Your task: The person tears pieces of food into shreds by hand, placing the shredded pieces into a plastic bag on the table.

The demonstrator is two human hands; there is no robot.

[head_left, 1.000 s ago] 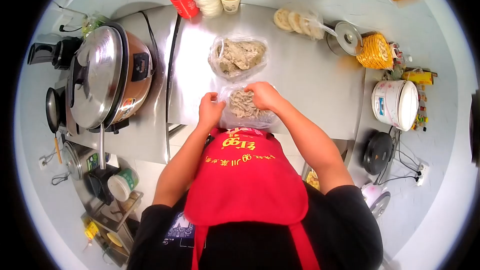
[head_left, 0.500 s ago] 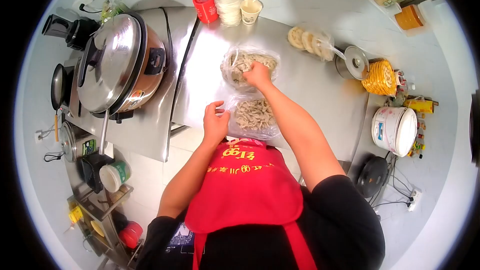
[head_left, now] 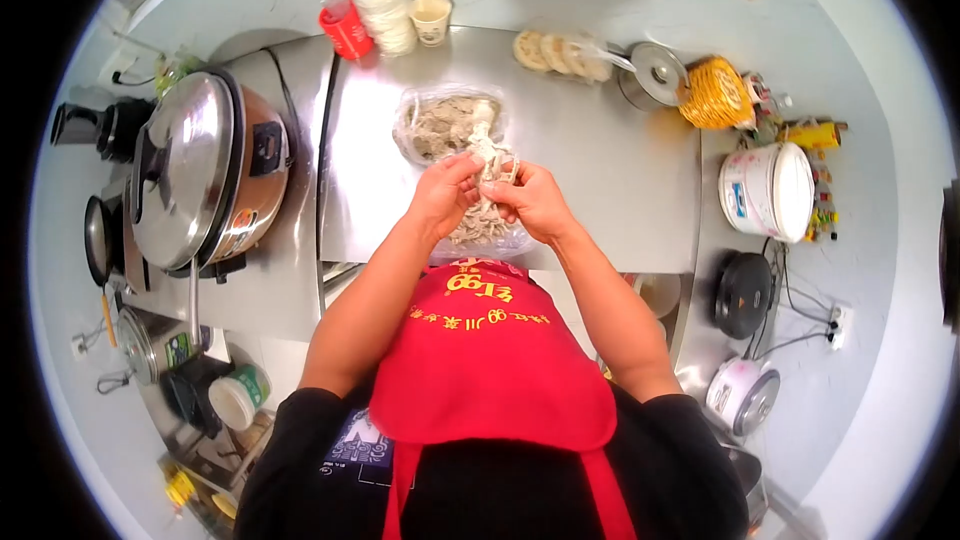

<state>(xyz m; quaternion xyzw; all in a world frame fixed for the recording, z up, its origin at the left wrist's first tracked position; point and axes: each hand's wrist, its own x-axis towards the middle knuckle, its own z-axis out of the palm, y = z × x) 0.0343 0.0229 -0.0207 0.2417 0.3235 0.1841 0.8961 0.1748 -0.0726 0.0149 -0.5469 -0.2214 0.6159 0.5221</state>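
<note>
Between my two hands, above the nearer bag, is a pale beige, ruffled, stringy piece of food (head_left: 487, 148) whose kind I cannot make out. My left hand (head_left: 445, 195) pinches it from the left, and my right hand (head_left: 530, 203) grips it from the right with bent fingers. Just beyond them a clear plastic bag (head_left: 404, 136) lies opened on the steel table, filled with greyish-beige strips (head_left: 440, 128). Below my hands another clear bag (head_left: 517, 242) holds similar strips (head_left: 482, 226), partly hidden by my fingers.
Paper cups (head_left: 385, 15) and a red container (head_left: 346, 28) stand at the back. Bagged flat round breads (head_left: 560, 53), a lidded metal pot (head_left: 652, 80) and a yellow packet (head_left: 715, 92) line the back right. A large lidded cooker (head_left: 200, 165) occupies the left; a white pot (head_left: 765, 190) is right.
My right hand has come back from the far bag with a piece of the food. My left hand has moved up to meet it, and both now hold the piece. The view has shifted.
</note>
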